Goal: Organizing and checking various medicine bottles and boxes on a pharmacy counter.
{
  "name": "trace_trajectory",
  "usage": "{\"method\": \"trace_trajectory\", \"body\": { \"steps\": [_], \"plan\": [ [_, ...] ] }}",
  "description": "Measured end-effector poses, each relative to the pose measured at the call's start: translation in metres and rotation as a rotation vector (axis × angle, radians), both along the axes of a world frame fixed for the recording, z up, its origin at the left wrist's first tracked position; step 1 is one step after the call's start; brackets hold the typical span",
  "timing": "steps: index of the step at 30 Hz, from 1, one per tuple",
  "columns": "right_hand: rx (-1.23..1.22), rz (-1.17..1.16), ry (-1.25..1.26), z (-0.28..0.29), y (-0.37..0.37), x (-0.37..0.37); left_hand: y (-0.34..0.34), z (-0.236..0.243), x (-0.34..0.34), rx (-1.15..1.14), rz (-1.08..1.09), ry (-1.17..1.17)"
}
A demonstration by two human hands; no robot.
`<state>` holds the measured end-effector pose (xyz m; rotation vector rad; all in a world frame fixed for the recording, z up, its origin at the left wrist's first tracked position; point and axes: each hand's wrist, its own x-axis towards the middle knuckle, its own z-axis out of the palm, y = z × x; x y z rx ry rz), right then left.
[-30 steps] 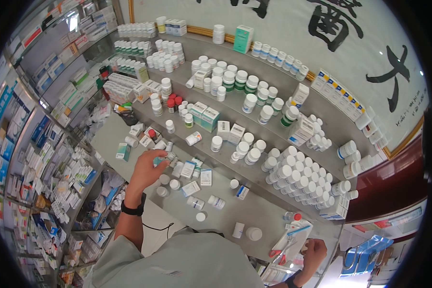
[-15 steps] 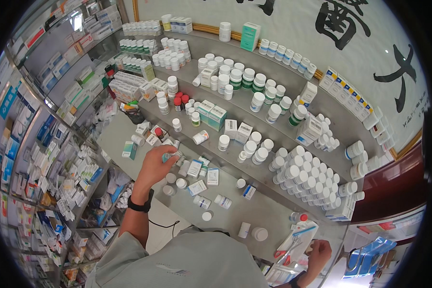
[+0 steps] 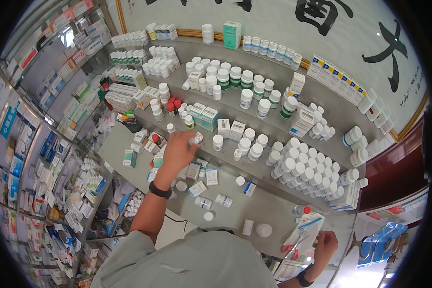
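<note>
Left hand [image 3: 181,150], raised over the tabletop [image 3: 245,209], palm down: thumb and fingers are parted at a small white bottle [image 3: 196,138] lying on its side on the lowest shelf [image 3: 224,157]. The fingers partly cover the bottle; whether they have closed on it cannot be told. An upright white bottle [image 3: 218,142] stands just to its right. Below the hand, a blue-and-white carton [image 3: 197,188], a white carton [image 3: 212,176] and two toppled bottles, one nearer the hand [image 3: 204,202] and one farther right [image 3: 223,200], lie on the tabletop.

Right hand [image 3: 325,245], lower right: fingers loosely curled, palm hidden, so whether anything is held cannot be told. Red-handled scissors [image 3: 288,248] lie to its left. A black wristband encircles each wrist, left [image 3: 160,190] and right [image 3: 304,277].
</note>
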<state>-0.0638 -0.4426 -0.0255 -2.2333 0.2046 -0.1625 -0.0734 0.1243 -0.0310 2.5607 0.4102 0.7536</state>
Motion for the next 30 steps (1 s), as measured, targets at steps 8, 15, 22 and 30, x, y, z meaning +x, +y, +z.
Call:
{"method": "trace_trajectory", "body": {
  "steps": [8, 15, 22, 30],
  "plan": [
    [0.032, 0.041, -0.013, -0.009, -0.01, -0.004, -0.017, 0.013, 0.011, 0.015, 0.059, -0.008],
    [0.027, 0.001, 0.04, -0.004, 0.004, 0.0, -0.007, 0.027, 0.017, -0.074, -0.046, -0.116],
    [0.027, 0.011, 0.03, -0.005, 0.005, -0.002, -0.006, 0.02, 0.027, -0.035, -0.029, -0.004],
    [0.022, 0.012, 0.004, -0.01, -0.003, -0.006, -0.004, 0.014, 0.037, 0.025, -0.026, 0.056]
  ]
}}
